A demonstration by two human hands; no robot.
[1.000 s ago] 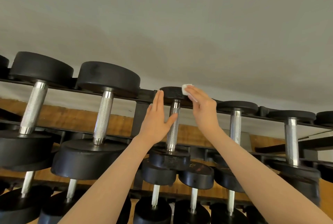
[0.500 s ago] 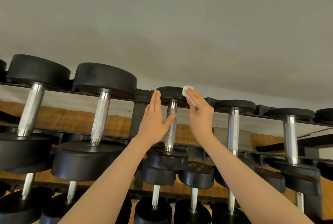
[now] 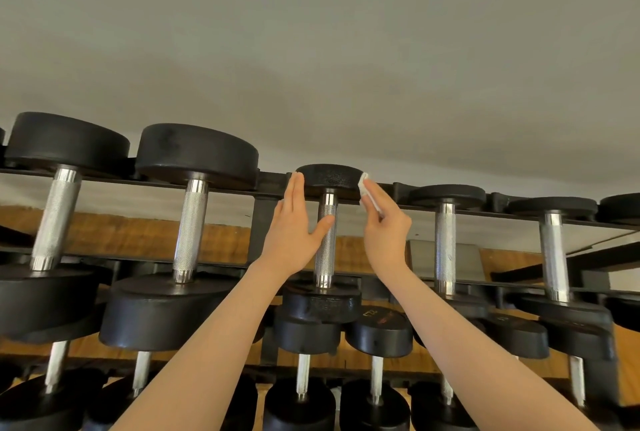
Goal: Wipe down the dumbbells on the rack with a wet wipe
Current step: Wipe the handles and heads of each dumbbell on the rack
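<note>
Wiping the far head of a small dumbbell (image 3: pixel 327 222) on the top shelf of the rack (image 3: pixel 263 212). Left hand (image 3: pixel 294 229) flat, fingers straight and together, pressing the left side of that black head, thumb against the shiny handle. Right hand (image 3: pixel 384 222) pinching a folded white wet wipe (image 3: pixel 367 192) between thumb and fingers, rubbing the right edge of the same head. To do this well: keep the flat hand steady so nothing rolls, slide the wipe all the way round the edge, then down the bumpy handle to the near head. Plenty more dumbbells left on both sides, likely still unwiped.
</note>
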